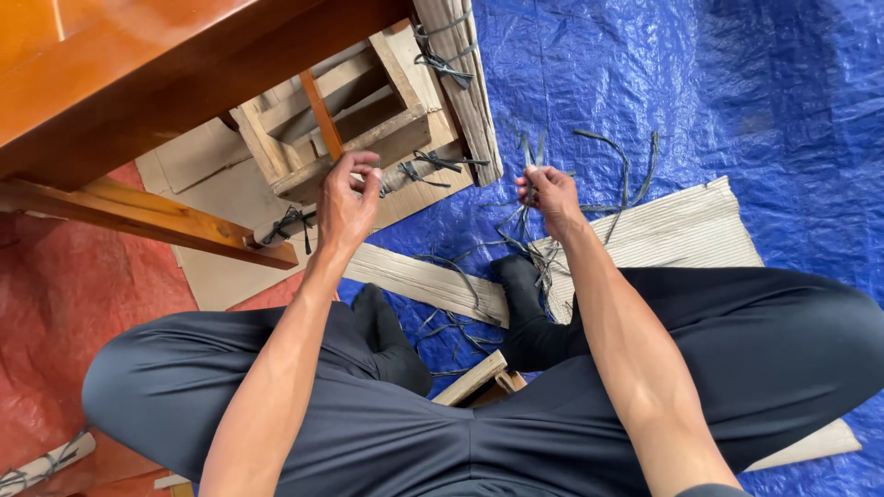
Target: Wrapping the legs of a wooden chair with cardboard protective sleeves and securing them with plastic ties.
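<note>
Right hand — dark straps — left hand

Under you, a blue tarp and red sheet cover the floor, carrying flattened cardboard and loose dark straps.

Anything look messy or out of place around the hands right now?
Loose dark straps lie scattered over the blue tarp and cardboard, some tangled by the right hand. Nothing looks broken.

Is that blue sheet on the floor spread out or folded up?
Spread out. The blue tarp lies open and crinkled across the floor, under the cardboard strips and loose dark ties.
</note>
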